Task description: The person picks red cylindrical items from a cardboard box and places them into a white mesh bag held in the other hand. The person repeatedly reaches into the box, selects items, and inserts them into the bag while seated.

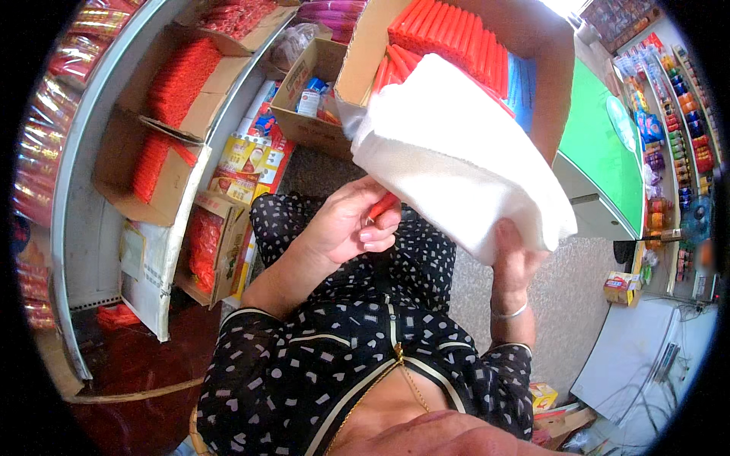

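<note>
My left hand (356,222) is curled around a slim red stick (383,206), probably a candle; the cloth hides its far part. With my right hand (516,253) I grip the near right edge of a white cloth (456,148), thumb on top and fingers hidden by the fabric. The cloth spreads over the left hand's far side and across the front of a large cardboard box (356,62). Inside that box lie rows of red candles (450,43), with several loose red candles (396,64) at the left and blue packaging (520,85) at the right.
A smaller carton (311,134) holding a blue-and-white container (311,97) stands left of the big box. Shelving on the left bears open boxes of red sticks (182,80). At right are a green-topped counter (599,142), stocked shelves (678,114) and a white cabinet (627,353).
</note>
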Demonstrator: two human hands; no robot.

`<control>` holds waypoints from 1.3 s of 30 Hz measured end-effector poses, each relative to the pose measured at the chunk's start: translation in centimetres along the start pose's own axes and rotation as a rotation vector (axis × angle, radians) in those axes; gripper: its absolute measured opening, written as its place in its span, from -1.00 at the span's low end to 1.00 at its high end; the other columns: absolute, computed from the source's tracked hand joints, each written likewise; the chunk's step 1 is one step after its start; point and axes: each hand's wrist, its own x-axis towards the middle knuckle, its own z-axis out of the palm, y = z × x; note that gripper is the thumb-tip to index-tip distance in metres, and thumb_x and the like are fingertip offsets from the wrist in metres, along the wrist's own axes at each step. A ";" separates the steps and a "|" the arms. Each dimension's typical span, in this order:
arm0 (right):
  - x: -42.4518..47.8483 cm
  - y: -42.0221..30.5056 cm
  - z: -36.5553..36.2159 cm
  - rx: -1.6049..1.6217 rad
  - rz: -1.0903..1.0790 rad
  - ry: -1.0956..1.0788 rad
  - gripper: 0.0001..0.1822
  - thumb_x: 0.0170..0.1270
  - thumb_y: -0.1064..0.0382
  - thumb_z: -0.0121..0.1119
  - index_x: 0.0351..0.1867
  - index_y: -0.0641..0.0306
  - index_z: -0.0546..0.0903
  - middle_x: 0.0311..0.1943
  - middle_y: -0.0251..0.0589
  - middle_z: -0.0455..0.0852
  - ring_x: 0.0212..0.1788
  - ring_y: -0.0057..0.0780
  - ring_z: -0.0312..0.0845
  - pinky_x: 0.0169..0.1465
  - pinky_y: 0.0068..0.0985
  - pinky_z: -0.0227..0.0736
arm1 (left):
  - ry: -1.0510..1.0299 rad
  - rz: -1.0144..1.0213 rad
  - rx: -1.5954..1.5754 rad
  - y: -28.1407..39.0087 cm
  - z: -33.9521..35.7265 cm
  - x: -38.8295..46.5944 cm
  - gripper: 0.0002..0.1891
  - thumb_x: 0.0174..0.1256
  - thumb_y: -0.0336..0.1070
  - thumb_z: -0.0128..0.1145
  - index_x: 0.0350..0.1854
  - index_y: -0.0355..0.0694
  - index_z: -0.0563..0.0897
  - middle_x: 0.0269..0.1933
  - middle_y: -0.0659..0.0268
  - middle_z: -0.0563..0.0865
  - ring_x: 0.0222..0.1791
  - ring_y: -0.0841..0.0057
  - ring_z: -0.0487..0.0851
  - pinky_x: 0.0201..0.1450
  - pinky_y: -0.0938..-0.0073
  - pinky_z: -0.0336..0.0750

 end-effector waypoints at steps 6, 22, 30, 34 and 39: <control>3.6 1.7 -0.7 0.208 0.261 0.212 -0.75 0.21 0.33 0.08 -0.16 0.49 0.51 -0.26 -0.11 0.58 -0.26 -0.46 0.51 -0.18 -0.52 0.46 | 0.086 0.005 0.085 0.5 0.8 -0.2 -0.66 0.39 -0.21 -0.27 -0.02 -0.38 0.42 -0.65 0.38 0.37 -0.80 0.73 0.22 -0.74 0.69 0.17; 0.2 0.3 2.8 0.106 -0.014 -0.039 -0.64 0.12 0.36 0.16 -0.04 0.47 0.47 -0.20 -0.14 0.59 -0.19 -0.38 0.52 -0.08 -0.46 0.43 | 0.136 0.033 0.094 1.1 -0.9 0.4 -0.73 0.34 -0.25 -0.18 -0.02 -0.23 0.44 -0.58 0.31 0.41 -0.72 0.65 0.26 -0.68 0.64 0.17; 0.3 2.4 1.4 0.437 0.362 0.041 -0.63 0.12 0.36 0.18 -0.05 0.46 0.44 -0.17 -0.17 0.55 -0.14 -0.47 0.46 -0.06 -0.53 0.38 | 0.271 0.282 0.907 4.3 -3.0 4.3 -0.77 0.19 -0.33 0.11 -0.20 -0.40 0.55 -0.40 0.27 0.62 -0.49 0.58 0.55 -0.36 0.61 0.46; 0.6 4.2 2.0 0.440 0.312 0.043 -0.59 0.09 0.38 0.20 0.00 0.42 0.43 -0.13 -0.20 0.55 -0.10 -0.48 0.45 -0.01 -0.51 0.35 | 0.203 0.324 1.052 5.7 -3.1 6.2 -0.81 0.21 -0.40 0.05 -0.22 -0.44 0.57 -0.29 0.16 0.66 -0.30 0.49 0.64 -0.20 0.55 0.51; 1.2 4.5 2.2 0.366 0.241 -0.010 -0.58 0.10 0.38 0.20 0.02 0.43 0.43 -0.11 -0.20 0.54 -0.08 -0.46 0.44 -0.01 -0.52 0.35 | 0.200 0.329 1.022 6.1 -3.0 6.4 -0.80 0.23 -0.40 0.03 -0.20 -0.44 0.56 -0.30 0.14 0.67 -0.30 0.44 0.66 -0.19 0.50 0.55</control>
